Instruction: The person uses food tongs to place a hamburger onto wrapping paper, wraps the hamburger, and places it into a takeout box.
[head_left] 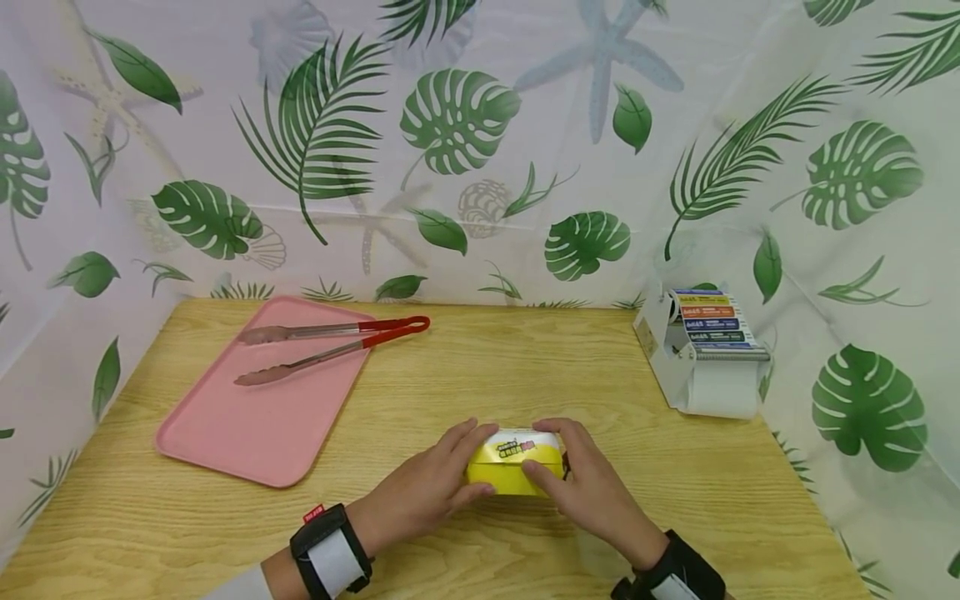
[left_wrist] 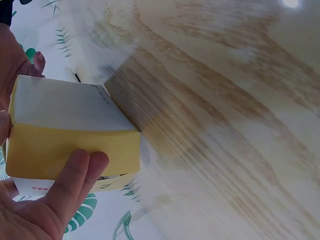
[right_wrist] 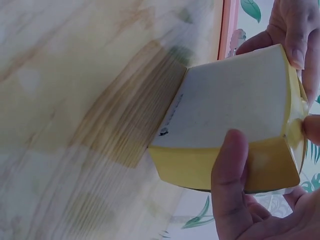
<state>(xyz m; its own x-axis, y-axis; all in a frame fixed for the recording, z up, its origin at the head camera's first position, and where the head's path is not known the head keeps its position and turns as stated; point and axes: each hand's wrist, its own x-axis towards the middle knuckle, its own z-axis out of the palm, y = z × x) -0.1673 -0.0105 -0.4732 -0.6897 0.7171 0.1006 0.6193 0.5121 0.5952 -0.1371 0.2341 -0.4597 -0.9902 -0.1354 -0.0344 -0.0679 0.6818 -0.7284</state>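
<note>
A small yellow-and-white cardboard takeaway box, its lid printed with lettering, is held between both hands near the front middle of the wooden table. My left hand grips its left side, thumb low at the front and fingers over the upper edge. On the right side my right hand holds it with the thumb on the front and the fingers at the top rim. In the right wrist view, the plain white face of the box shows, with a lower edge right at the tabletop. The box's contents are hidden.
A pink tray lies at the left, with red-handled metal tongs across it, handle end over its right edge. At the back right stands a white dispenser with coloured printed strips and a white roll. A leaf-patterned cloth hangs behind the table.
</note>
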